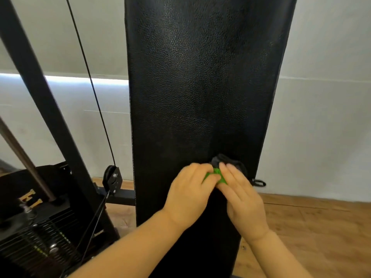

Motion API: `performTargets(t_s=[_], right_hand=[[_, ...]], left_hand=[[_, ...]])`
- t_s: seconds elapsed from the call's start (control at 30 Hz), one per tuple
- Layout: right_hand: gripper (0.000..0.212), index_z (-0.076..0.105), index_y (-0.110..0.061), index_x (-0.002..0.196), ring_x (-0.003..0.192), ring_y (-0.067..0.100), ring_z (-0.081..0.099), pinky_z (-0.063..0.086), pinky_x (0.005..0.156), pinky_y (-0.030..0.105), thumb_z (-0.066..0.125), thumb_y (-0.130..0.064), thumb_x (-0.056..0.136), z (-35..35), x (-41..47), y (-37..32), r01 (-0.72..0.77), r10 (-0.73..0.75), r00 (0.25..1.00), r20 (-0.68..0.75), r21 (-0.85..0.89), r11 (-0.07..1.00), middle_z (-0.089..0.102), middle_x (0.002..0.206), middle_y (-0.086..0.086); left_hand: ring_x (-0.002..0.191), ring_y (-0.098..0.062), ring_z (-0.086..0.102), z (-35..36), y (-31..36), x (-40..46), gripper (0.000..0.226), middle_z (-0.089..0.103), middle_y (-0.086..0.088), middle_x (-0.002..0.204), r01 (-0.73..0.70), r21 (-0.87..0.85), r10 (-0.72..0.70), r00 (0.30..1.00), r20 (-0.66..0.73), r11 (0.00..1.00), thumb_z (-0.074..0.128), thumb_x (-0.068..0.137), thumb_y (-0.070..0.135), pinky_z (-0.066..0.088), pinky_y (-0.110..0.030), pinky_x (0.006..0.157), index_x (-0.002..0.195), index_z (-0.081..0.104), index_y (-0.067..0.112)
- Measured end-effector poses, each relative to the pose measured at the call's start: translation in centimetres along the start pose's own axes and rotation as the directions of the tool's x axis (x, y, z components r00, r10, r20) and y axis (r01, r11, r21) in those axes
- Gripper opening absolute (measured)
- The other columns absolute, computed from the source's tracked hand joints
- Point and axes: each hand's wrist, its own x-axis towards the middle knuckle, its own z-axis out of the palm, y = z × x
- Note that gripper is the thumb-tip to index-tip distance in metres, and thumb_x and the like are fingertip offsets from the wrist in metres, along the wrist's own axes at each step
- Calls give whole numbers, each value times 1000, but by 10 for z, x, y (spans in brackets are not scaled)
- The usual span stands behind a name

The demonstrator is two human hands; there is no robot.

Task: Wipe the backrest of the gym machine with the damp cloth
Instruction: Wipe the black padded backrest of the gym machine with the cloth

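Note:
A long black padded backrest (200, 87) with a pebbled leather surface fills the middle of the view, running from the top edge down past my arms. Low on it, my left hand (188, 194) and my right hand (241, 199) meet and both grip a bunched cloth (228, 164). The cloth is dark grey with a bright green part showing between my fingers, and a small loop of it hangs off the backrest's right edge. Most of the cloth is hidden under my fingers.
On the left stand the machine's black steel frame (40, 93), a thin cable (94, 97) running to a pulley (112, 179), and a weight stack (36, 241) at the lower left. A grey wall lies behind and a wooden floor (313, 223) to the right.

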Motion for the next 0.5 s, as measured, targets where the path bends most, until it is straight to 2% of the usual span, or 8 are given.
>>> performTargets(t_s=[0.1,0.2,0.3,0.4,0.5], right_hand=[[37,62,-4,115,128,24,44,35,110,36,28,-8,102,-3,53,1,24,-22,998,-64,36,999,49,135,10],[42,67,-1,108,127,24,46,33,111,32,26,-8,101,-5,101,-1,18,-12,993,-114,50,999,53,133,12],[32,66,-2,110,129,25,43,33,110,32,38,-6,95,0,122,-11,-61,70,990,-121,80,995,54,133,14],[33,65,-2,109,131,23,38,33,109,34,38,-8,92,7,117,-26,-150,164,977,-134,109,983,53,134,14],[34,64,-1,112,131,23,37,31,112,35,35,-9,97,15,98,-36,-122,138,982,-126,124,985,53,134,14]], left_hand=[[81,-27,60,-21,-16,30,20,68,-9,95,45,31,-40,988,-146,999,53,86,12,45,-36,70,93,72,9],[81,-31,60,-44,-38,60,18,67,-12,95,47,81,-28,974,-224,996,55,84,7,47,-41,68,94,71,6],[84,-32,61,-54,-50,72,17,67,-13,97,75,93,-49,967,-251,993,59,82,4,50,-42,68,95,70,5],[86,-30,59,-52,-46,64,18,67,-14,98,128,52,-110,960,-257,990,59,81,1,50,-39,71,95,70,2],[88,-26,58,-46,-43,42,17,66,-12,100,181,28,-169,956,-240,983,61,81,-1,49,-32,76,94,70,2]])
